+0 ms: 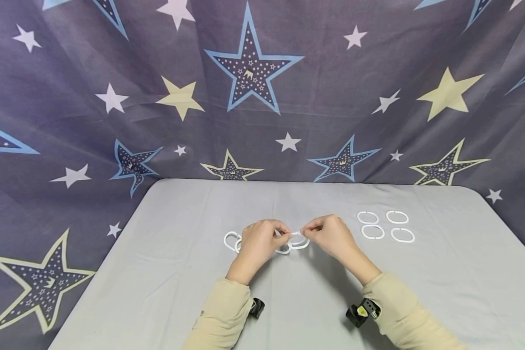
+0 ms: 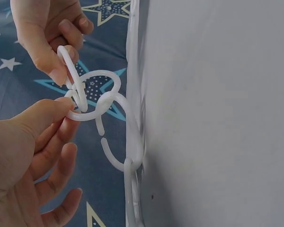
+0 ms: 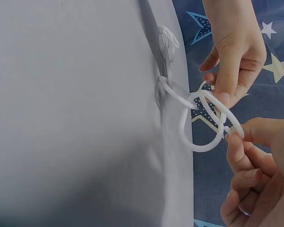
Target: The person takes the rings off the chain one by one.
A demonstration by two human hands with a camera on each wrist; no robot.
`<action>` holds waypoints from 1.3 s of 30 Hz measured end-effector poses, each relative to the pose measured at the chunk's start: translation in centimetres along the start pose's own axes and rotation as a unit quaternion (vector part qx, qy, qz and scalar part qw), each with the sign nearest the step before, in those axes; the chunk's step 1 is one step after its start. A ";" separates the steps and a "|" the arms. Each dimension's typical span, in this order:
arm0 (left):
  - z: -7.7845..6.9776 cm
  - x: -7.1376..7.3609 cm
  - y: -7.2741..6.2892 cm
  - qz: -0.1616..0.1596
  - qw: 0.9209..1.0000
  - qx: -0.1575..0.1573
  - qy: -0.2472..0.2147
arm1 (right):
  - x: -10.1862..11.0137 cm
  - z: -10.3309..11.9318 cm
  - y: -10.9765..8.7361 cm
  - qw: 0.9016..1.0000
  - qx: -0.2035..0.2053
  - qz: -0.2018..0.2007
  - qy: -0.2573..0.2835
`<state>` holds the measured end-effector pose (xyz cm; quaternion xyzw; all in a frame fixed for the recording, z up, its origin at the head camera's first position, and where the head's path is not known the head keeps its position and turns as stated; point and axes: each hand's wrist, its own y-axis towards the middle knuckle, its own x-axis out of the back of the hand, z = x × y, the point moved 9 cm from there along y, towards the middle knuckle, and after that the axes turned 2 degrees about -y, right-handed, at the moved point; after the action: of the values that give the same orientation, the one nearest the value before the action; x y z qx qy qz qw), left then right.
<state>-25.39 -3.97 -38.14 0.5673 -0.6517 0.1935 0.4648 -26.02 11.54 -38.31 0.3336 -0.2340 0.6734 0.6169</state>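
Note:
White plastic C-shaped links, each an oval ring with a small gap, form a short chain [image 1: 231, 236] on and just above the table. Between thumb and fingertips, my left hand [image 1: 261, 243] pinches the end link [image 2: 114, 78] of that chain near its gap. My right hand [image 1: 332, 236] pinches another white link [image 3: 233, 118], held at the left fingertips. In the left wrist view the two links cross close to the gap; whether they are fully hooked I cannot tell. Part of the chain is hidden behind my left hand in the head view.
Several loose white links [image 1: 402, 235] lie in two columns to the right of my hands. A grey cloth covers the table [image 1: 179, 291]. Behind it hangs a dark star-patterned curtain [image 1: 245, 131]. Black wrist cameras [image 1: 357, 316] sit under both sleeves.

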 end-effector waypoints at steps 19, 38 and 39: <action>0.1 -0.6 -0.4 0.008 1.000 -0.009 0.011 | -0.7 -0.9 -0.4 0.999 -0.003 0.016 0.032; -0.3 0.3 -0.2 -0.002 1.000 -0.013 0.015 | 0.8 -3.3 0.1 0.993 0.007 0.040 0.115; -0.3 0.3 -0.2 -0.001 1.000 -0.012 0.014 | 1.1 -3.6 0.3 0.993 0.006 0.038 0.113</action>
<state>-25.07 -3.97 -37.79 0.5599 -0.6466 0.1933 0.4806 -26.87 14.80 -39.86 0.2500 -0.1714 0.7313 0.6110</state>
